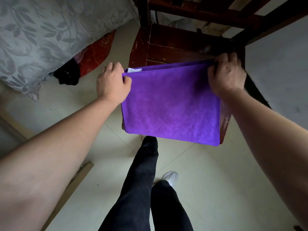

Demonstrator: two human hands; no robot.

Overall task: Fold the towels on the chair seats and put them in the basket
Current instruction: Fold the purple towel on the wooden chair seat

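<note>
A purple towel (pixel 171 105) lies doubled over on the dark red wooden chair seat (pixel 166 47), its near edge hanging over the seat's front. A white label shows at its far left corner. My left hand (pixel 113 84) pinches the far left corner of the towel. My right hand (pixel 226 75) grips the far right corner. Both hold the upper layers at the far edge, slightly raised off the seat. No basket is in view.
A bed with a grey leaf-patterned cover (pixel 41 30) stands at the left, with red and black fabric (pixel 93 54) beneath its edge. The chair back (pixel 208 12) rises at the top. My legs (pixel 146 180) stand on the pale tiled floor in front of the chair.
</note>
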